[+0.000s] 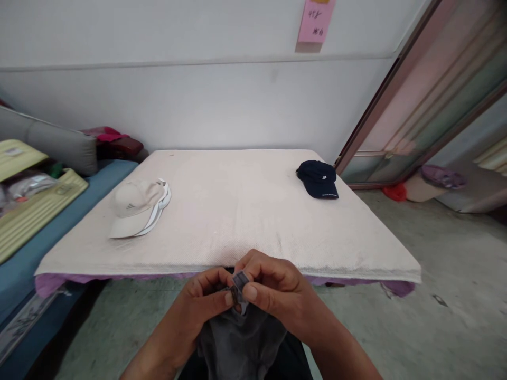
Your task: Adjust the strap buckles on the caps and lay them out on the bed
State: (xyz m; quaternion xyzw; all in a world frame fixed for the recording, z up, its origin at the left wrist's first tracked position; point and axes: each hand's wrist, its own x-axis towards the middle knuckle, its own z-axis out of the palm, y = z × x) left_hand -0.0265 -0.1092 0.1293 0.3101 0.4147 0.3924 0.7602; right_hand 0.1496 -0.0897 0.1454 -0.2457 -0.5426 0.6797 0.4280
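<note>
Over my lap hangs a dark grey cloth item, which looks like a cap seen from the back. My right hand pinches the end of its grey strap between thumb and fingers. My left hand grips the small buckle end of the strap, close against the right fingertips. Both hands are just in front of the table's near edge. The exact fit of strap and buckle is partly hidden by my fingers.
On the white-covered table, stacked white caps lie left and a navy cap lies back right. A blue bed with an open yellow case stands left. A pink note hangs on the wall.
</note>
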